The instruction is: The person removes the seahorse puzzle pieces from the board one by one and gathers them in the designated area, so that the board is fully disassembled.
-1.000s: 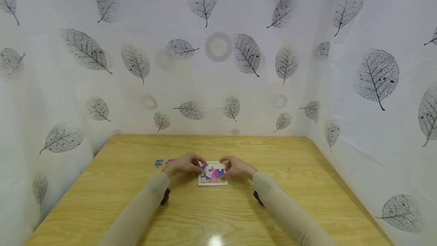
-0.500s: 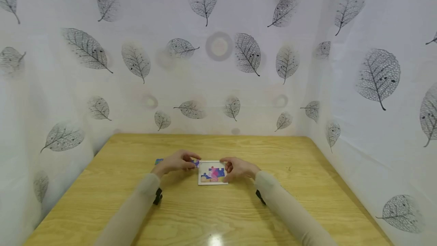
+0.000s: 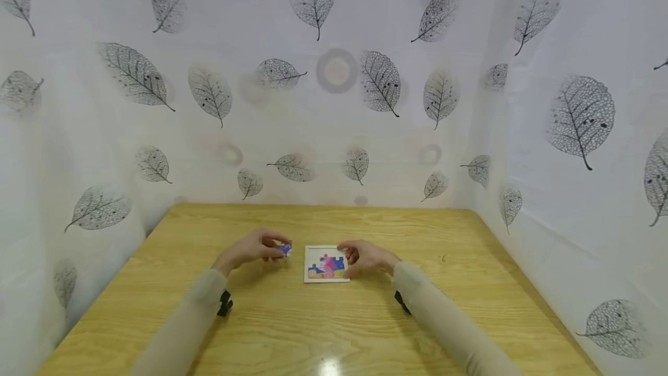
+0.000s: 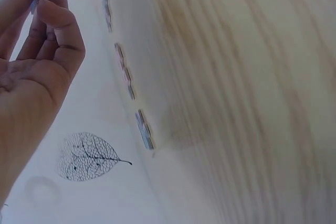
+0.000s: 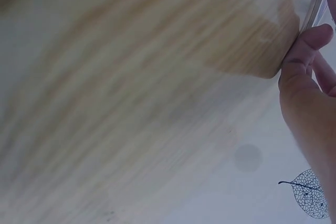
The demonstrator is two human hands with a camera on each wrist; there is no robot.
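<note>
My left hand (image 3: 253,248) pinches a blue and pink jigsaw piece (image 3: 285,249) between thumb and fingers, above the table left of the puzzle board. Only a sliver of that piece shows in the left wrist view, at the fingertips. The white-rimmed puzzle board (image 3: 306,266) lies flat, with joined pink, blue and yellow pieces (image 3: 327,268) across its lower part. At its right side my right hand (image 3: 367,257) grips the board, forefinger near the top corner and thumb near the bottom one. The right wrist view has the thumb against the board's edge (image 5: 315,3).
Loose jigsaw pieces lie in a row on the table in the left wrist view: one piece (image 4: 106,11), a pinkish one (image 4: 125,72) and a bluish one (image 4: 144,129). The left hand hides them in the head view. Leaf-printed curtains (image 3: 334,120) border the wooden table (image 3: 334,329).
My left hand has moved left, away from over the board, carrying the blue and pink jigsaw piece with it. My right hand has stayed at the board's right side.
</note>
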